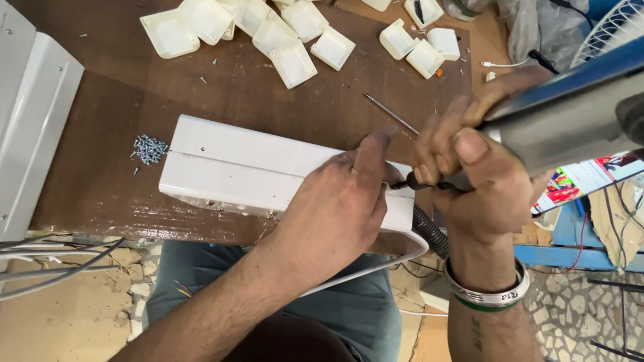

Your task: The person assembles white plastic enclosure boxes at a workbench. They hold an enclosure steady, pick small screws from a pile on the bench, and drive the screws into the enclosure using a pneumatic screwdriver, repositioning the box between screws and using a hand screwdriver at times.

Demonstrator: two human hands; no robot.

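**Both hands at the end of a long white housing**

The left hand (345,201) lies flat over the right end of a long white housing (248,167), palm down, fingers spread and pressing on it rather than curled round anything. Its thumb points up toward the far edge of the panel. The right hand (469,174) is clenched round the front of a grey power screwdriver (570,117), whose body runs up and away to the right; the fingers pinch the black nose of the tool just beside the left thumb, right at the housing's end. A metal bangle (490,295) sits on that wrist.

The housing rests across the near edge of a dark brown wooden table (114,147), one long seam running along its top. A black ribbed hose (429,231) and a white cable (396,261) drop from its right end toward the person's lap.

Further out — a small heap of silver screws (149,148) lies just beside the housing's left end. A thin metal rod (390,112) lies on the table beyond the hands. Along the far edge are scattered many small cream plastic covers (268,30), with loose screws among them. A second white panel (33,114) lies at the left edge of the table, and grey wires (60,258) trail below it.
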